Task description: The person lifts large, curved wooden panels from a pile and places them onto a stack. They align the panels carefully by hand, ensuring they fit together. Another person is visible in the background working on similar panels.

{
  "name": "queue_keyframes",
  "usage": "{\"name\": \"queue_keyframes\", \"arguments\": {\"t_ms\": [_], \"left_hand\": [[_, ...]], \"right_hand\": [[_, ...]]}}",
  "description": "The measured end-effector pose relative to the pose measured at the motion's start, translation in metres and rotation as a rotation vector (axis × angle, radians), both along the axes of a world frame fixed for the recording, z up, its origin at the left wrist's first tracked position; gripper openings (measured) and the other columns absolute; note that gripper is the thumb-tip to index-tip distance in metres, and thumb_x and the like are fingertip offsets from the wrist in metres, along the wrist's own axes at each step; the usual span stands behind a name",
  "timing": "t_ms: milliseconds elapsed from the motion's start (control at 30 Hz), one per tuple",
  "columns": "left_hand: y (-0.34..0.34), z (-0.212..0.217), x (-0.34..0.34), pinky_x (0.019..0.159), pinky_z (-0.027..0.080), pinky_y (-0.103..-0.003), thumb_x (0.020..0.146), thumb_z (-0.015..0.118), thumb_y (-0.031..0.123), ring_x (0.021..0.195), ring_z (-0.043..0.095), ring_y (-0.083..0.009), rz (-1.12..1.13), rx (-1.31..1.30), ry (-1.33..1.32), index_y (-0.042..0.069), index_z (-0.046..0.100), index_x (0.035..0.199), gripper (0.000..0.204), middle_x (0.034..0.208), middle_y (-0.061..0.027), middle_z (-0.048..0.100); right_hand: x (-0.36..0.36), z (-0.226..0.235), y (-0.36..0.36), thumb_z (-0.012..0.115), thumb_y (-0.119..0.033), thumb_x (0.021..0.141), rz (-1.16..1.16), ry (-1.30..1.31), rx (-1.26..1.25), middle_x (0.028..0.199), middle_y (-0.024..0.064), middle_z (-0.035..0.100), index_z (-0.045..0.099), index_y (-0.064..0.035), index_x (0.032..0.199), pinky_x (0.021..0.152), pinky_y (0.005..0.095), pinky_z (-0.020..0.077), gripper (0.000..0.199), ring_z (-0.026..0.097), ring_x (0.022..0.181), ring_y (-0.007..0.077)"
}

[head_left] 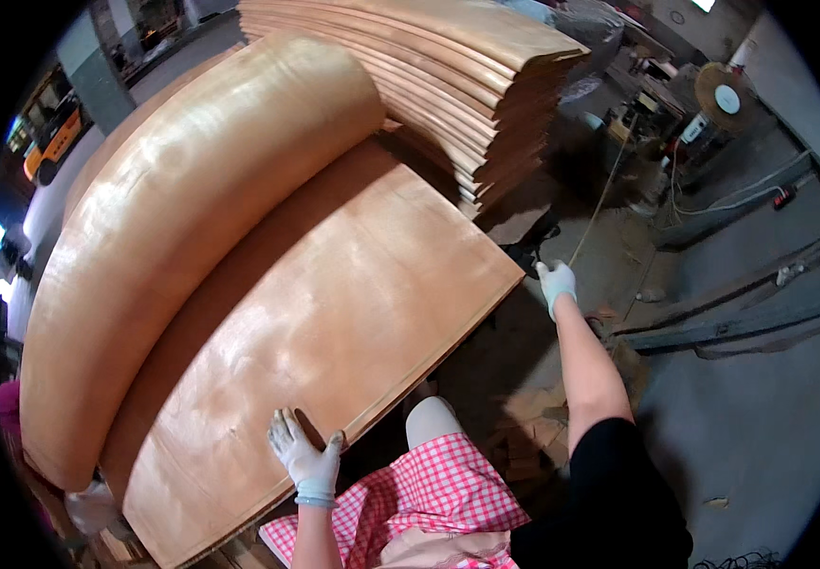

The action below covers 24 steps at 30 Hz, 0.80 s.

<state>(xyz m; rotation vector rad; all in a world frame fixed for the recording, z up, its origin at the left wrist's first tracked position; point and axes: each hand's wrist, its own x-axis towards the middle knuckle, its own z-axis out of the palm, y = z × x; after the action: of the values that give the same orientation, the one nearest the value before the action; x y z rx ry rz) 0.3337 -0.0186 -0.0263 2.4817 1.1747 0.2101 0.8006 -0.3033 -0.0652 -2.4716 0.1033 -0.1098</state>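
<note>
A large, thin tan wood veneer sheet [334, 284] lies in front of me, its far part rolled up into a thick curl [201, 190]. My left hand [304, 460], in a white glove with soiled fingertips, rests spread on the sheet near its close edge. Off the sheet's right corner, my gloved right hand [558, 283] is closed on a thin pale strip [599, 209]. This strip stretches up from the hand toward a machine with a round reel [721, 99]. The fingers partly hide the held end.
Behind the curl stands a tall stack of bent veneer sheets [448, 66]. Metal beams [732, 322] and cables lie to the right. Wood scraps [528, 436] litter the floor by my legs. A yellow forklift [52, 142] is at the far left.
</note>
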Motion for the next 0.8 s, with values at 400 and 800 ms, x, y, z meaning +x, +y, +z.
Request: {"name": "queue_keyframes", "arguments": {"t_ms": [400,800], "left_hand": [[-0.061,0.076,-0.023,0.076,0.052,-0.040,0.075,0.069,0.012,0.085,0.062,-0.0323,-0.260,-0.201,-0.822,0.005,0.066,0.096,0.022,0.090,-0.0141,0.064],[-0.038,0.066,-0.177,0.069,0.049,-0.025,0.084,0.069,0.001,0.075,0.058,-0.0098,0.426,-0.664,-1.297,0.002,0.063,0.081,0.006,0.081,-0.0026,0.062]], "right_hand": [[-0.375,0.122,0.122,0.065,-0.018,0.091,1.071,0.539,0.785,0.113,0.0133,0.059,0.057,-0.0009,0.095,0.095,0.0318,0.0428,0.020,0.056,0.105,0.0182],[-0.422,0.154,0.148,0.064,-0.011,0.087,1.446,0.238,0.121,0.083,0.0123,0.066,0.067,-0.0004,0.090,0.074,0.0320,0.0518,0.011,0.065,0.077,0.0238]]}}
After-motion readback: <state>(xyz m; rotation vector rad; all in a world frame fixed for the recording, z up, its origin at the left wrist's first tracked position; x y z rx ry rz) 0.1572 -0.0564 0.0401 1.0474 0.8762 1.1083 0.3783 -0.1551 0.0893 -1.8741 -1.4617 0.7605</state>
